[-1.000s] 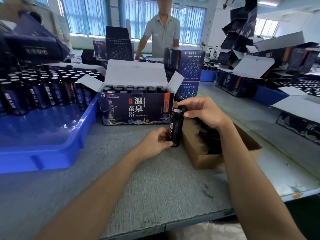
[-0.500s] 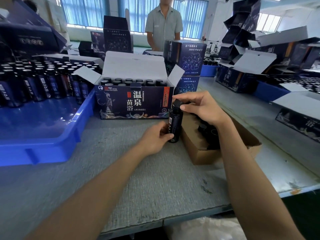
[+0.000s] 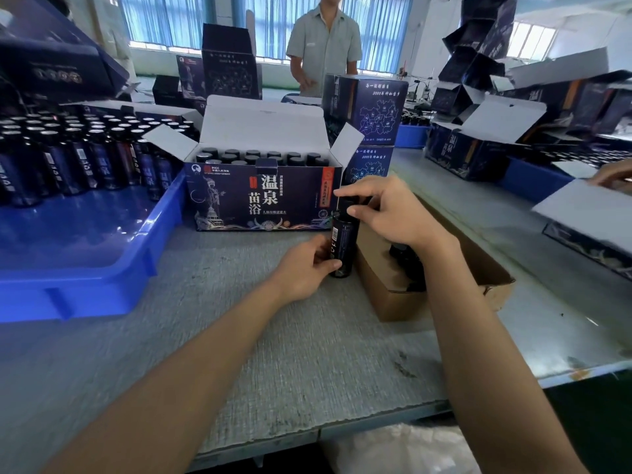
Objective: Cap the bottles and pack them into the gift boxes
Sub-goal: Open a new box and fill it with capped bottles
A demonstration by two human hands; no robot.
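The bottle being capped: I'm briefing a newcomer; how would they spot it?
Find the open gift box on the grey table. At its front right corner, beside a brown carton, stands one dark bottle. Unlike those in the box or blue tray, it is alone, left hand gripping its base, right hand pinching its cap.

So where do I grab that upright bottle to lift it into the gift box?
Round the bottle's straight lower body, from the left, where the left hand holds it: the right hand covers the cap and the brown carton crowds its right side.
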